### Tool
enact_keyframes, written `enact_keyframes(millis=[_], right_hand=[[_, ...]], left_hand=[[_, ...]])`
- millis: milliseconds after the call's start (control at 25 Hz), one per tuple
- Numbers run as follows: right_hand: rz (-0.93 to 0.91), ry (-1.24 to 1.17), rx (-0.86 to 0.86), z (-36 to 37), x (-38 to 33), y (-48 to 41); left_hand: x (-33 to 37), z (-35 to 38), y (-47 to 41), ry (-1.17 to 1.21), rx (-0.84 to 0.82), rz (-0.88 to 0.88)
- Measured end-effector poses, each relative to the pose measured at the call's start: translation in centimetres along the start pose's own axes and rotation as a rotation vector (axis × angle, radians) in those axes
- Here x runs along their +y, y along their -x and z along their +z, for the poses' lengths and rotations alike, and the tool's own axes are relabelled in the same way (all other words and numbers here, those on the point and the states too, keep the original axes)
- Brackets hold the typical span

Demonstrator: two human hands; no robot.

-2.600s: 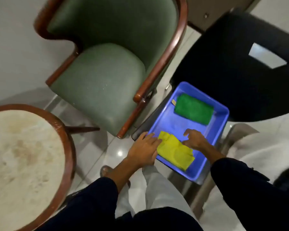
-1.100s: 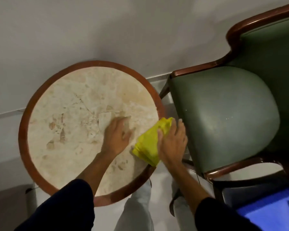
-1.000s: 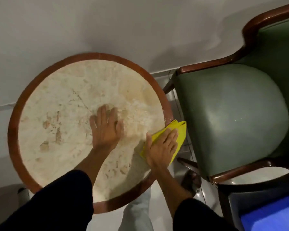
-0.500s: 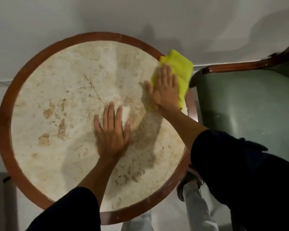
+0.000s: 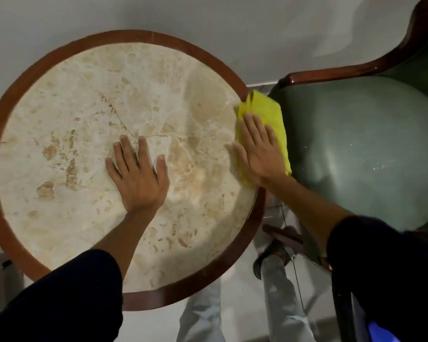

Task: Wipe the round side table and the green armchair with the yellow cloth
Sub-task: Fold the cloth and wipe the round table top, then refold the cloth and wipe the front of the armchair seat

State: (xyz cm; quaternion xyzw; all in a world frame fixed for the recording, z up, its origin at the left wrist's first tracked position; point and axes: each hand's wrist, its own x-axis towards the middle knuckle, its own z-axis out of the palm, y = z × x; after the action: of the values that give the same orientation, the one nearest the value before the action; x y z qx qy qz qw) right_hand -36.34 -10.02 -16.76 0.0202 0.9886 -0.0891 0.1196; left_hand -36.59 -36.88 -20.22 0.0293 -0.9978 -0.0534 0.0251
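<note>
The round side table (image 5: 72, 99) has a beige marble top and a reddish wooden rim. My left hand (image 5: 137, 175) lies flat on the marble near its middle, fingers apart, holding nothing. My right hand (image 5: 258, 150) presses flat on the folded yellow cloth (image 5: 265, 108) at the table's right rim, and part of the cloth hangs past the edge. The green armchair (image 5: 361, 149) stands directly right of the table, its padded seat dusted with pale specks.
A grey wall (image 5: 208, 18) runs behind the table and the chair. My legs and a sandalled foot (image 5: 273, 254) stand on pale floor tiles between the two. A corner of the blue tray (image 5: 381, 333) shows at the bottom right.
My right hand has slid the yellow cloth from the table's far right rim down along the right edge toward me. My left hand stays flat on the marble.
</note>
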Motion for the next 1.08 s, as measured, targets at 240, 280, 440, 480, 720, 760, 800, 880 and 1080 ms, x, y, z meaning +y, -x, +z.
enact_keyframes(millis=[240, 280, 440, 480, 720, 760, 800, 880, 1080], right_hand=[[-0.429, 0.067, -0.085, 2.5, -8.7, 1.5], [-0.558, 0.049, -0.125, 2.6, -8.6, 4.0], [-0.404, -0.168, 0.069, 1.8, -5.1, 12.3], [-0.123, -0.194, 0.144, 1.7, -4.1, 13.8], [1.018, -1.127, -0.182, 0.5, -2.2, 16.0], [0.953, -1.243, -0.130, -0.4, -1.3, 16.1], [0.838, -1.275, -0.097, -1.6, 0.0, 16.1], [0.582, -1.173, -0.083, -4.3, 3.8, 16.3], [0.411, -1.240, -0.091, -11.8, 17.6, 17.8]], left_hand=[[0.3, -1.1, -0.4, 0.078, -0.017, -0.051], [0.3, -1.7, -0.7, 0.116, -0.022, -0.074], [1.0, -4.5, -1.0, 0.244, -0.140, 0.064], [1.8, -5.1, -0.5, 0.252, -0.169, 0.190], [11.3, -7.7, 1.4, 0.073, -0.557, 0.773], [13.5, -8.3, 1.0, 0.057, -0.640, 0.872], [15.6, -8.8, 0.5, 0.080, -0.724, 0.924], [20.2, -10.1, -0.3, 0.205, -0.921, 0.885], [30.5, -11.2, 1.8, 0.459, -1.443, 0.640]])
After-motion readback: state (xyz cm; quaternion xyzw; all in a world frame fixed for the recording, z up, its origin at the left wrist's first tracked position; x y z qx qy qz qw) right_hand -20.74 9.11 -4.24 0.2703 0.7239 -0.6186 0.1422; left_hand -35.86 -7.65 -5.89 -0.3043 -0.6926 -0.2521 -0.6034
